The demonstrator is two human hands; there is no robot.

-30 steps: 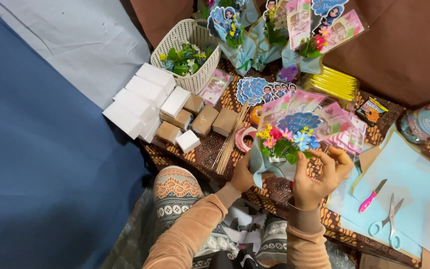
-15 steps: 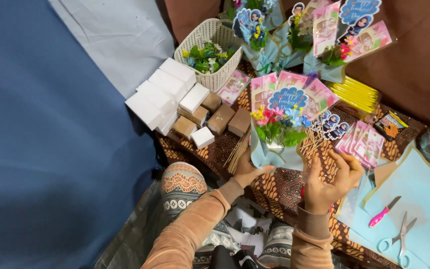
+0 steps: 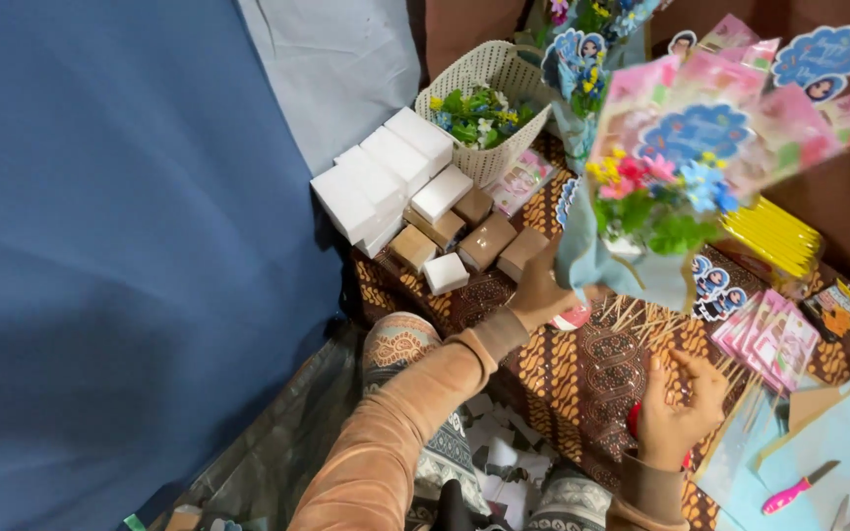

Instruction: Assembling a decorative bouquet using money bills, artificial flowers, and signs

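Note:
My left hand (image 3: 540,293) grips the base of a small bouquet (image 3: 661,197) and holds it up above the table. The bouquet has a light blue wrap, red, yellow and blue artificial flowers, pink cards and a blue flower-shaped topper. My right hand (image 3: 676,403) hovers lower right over the batik-covered table (image 3: 592,374), fingers loosely apart, holding nothing I can see. A small red thing peeks out at its palm edge. Thin wooden sticks (image 3: 632,320) lie between my hands. Small cut-out figures (image 3: 715,285) lie just beyond them.
White foam blocks (image 3: 376,177) and brown cubes (image 3: 489,241) are stacked at the table's left end. Behind them stands a white woven basket (image 3: 474,74) of artificial flowers. Yellow strips (image 3: 769,236), pink cards (image 3: 769,339), a pink cutter (image 3: 799,485) and light blue paper (image 3: 838,442) lie at right.
My left hand has lifted the bouquet up toward the camera. My right hand let go of the cut-out figures and dropped away toward the table's near edge. The view swung left.

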